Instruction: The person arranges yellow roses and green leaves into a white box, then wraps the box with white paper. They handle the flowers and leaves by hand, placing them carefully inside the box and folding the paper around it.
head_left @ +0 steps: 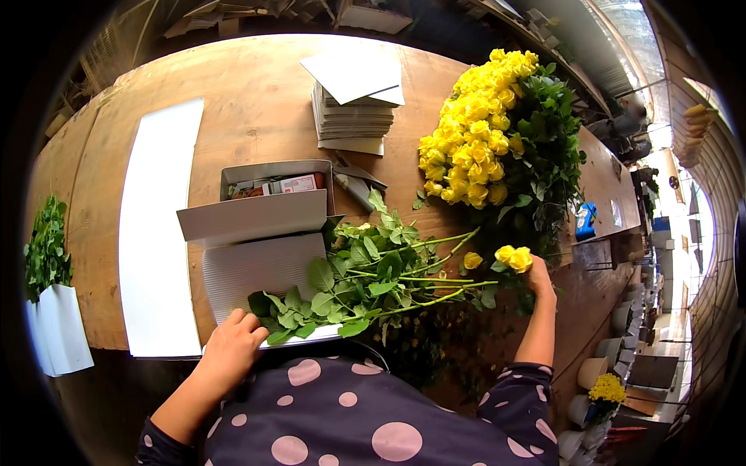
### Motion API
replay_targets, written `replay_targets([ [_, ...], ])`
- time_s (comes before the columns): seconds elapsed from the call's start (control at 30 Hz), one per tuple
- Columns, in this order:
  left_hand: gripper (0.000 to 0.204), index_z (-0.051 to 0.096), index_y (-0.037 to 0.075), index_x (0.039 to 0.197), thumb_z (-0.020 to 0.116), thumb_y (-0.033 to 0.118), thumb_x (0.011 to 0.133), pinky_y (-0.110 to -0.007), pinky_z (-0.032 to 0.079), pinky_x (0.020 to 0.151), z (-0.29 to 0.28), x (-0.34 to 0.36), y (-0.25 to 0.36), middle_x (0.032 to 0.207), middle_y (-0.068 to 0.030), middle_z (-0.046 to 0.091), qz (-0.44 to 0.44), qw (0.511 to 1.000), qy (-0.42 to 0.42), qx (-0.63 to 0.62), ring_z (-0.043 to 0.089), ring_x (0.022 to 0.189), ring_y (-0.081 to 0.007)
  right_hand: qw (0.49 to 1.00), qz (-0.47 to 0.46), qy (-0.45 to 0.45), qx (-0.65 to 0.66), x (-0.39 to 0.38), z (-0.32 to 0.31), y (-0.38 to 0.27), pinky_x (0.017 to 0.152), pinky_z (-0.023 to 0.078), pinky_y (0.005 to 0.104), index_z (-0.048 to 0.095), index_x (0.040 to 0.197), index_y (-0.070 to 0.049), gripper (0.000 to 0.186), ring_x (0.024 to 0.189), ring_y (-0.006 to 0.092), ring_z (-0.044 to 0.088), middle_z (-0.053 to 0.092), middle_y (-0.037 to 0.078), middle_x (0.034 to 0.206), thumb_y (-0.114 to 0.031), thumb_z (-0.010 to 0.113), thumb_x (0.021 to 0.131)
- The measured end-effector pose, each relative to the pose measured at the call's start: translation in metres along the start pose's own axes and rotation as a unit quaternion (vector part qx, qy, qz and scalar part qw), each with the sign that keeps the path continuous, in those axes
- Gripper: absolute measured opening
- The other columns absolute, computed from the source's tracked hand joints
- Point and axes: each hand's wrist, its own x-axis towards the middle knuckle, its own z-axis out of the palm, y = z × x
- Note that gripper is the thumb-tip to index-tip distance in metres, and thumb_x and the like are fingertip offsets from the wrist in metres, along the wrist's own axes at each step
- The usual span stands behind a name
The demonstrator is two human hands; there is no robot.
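Note:
My right hand is closed at a small cluster of yellow roses, held out to the right past the cut stems; its fingers are partly hidden behind the blooms. At the table's near edge, my left hand has its fingers bent and pressed together over the lower corner of a grey corrugated cardboard sheet. Leafy green rose stems lie across that sheet, their leaves by my left fingertips and their bare ends pointing right. A single yellow rose head shows left of the held roses.
Beyond the sheet stands an open cardboard box with small items inside. A stack of cardboard sheets sits farther back. A large heap of yellow roses lies at right. A long white board and a wrapped leafy bunch are at left.

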Motion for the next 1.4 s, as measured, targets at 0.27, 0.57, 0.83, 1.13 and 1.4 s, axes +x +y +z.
replay_targets([
  [0.27, 0.02, 0.057, 0.007, 0.079, 0.062, 0.006, 0.06, -0.03, 0.044, 0.072, -0.001, -0.002, 0.002, 0.082, -0.0045, 0.051, -0.01, 1.0, 0.013, 0.0, 0.046, 0.084, -0.022, 0.959, 0.022, -0.191, -0.208, 0.032, 0.055, 0.018, 0.077, 0.042, 0.0353, 0.036, 0.123, -0.017, 0.063, 0.091, 0.0347, 0.054, 0.057, 0.018, 0.101, 0.0, 0.059, 0.067],
  [0.57, 0.018, 0.057, 0.007, 0.077, 0.061, 0.006, 0.06, -0.03, 0.045, 0.071, -0.002, -0.002, 0.002, 0.082, -0.0046, 0.051, -0.018, 1.0, 0.007, 0.008, 0.046, 0.084, -0.0219, 0.985, -0.002, -0.094, -0.141, 0.042, 0.073, 0.036, 0.079, 0.042, 0.0372, 0.04, 0.119, -0.02, 0.046, 0.094, 0.0327, 0.054, 0.056, 0.016, 0.106, -0.019, 0.056, 0.076],
  [0.83, 0.02, 0.057, 0.007, 0.078, 0.064, 0.008, 0.059, -0.031, 0.044, 0.073, -0.001, -0.003, -0.001, 0.083, -0.0052, 0.052, -0.002, 1.0, 0.006, 0.005, 0.047, 0.084, -0.0228, 0.91, -0.23, 0.346, 0.0, -0.02, -0.041, 0.004, 0.085, 0.039, 0.0276, 0.037, 0.12, 0.001, 0.047, 0.097, 0.0178, 0.052, 0.054, 0.009, 0.107, 0.001, 0.056, 0.078],
  [1.13, 0.017, 0.058, 0.006, 0.074, 0.065, 0.012, 0.06, -0.031, 0.042, 0.073, 0.005, -0.004, -0.002, 0.078, -0.0073, 0.052, 0.021, 0.999, 0.048, -0.002, 0.047, 0.081, -0.0233, 0.896, -0.246, 0.369, -0.021, -0.111, -0.09, -0.165, 0.073, 0.044, 0.0287, 0.043, 0.112, -0.008, 0.05, 0.083, 0.0193, 0.057, 0.057, 0.008, 0.093, -0.007, 0.067, 0.068],
  [1.4, 0.009, 0.057, 0.004, 0.073, 0.053, 0.008, 0.066, -0.03, 0.042, 0.069, 0.011, -0.007, -0.004, 0.077, -0.0084, 0.051, 0.001, 0.996, 0.08, -0.03, 0.048, 0.081, -0.0236, 0.943, -0.276, 0.186, -0.017, -0.136, -0.029, -0.344, 0.063, 0.049, 0.0342, 0.046, 0.113, -0.009, 0.051, 0.073, 0.0279, 0.062, 0.061, 0.013, 0.087, -0.011, 0.068, 0.067],
])
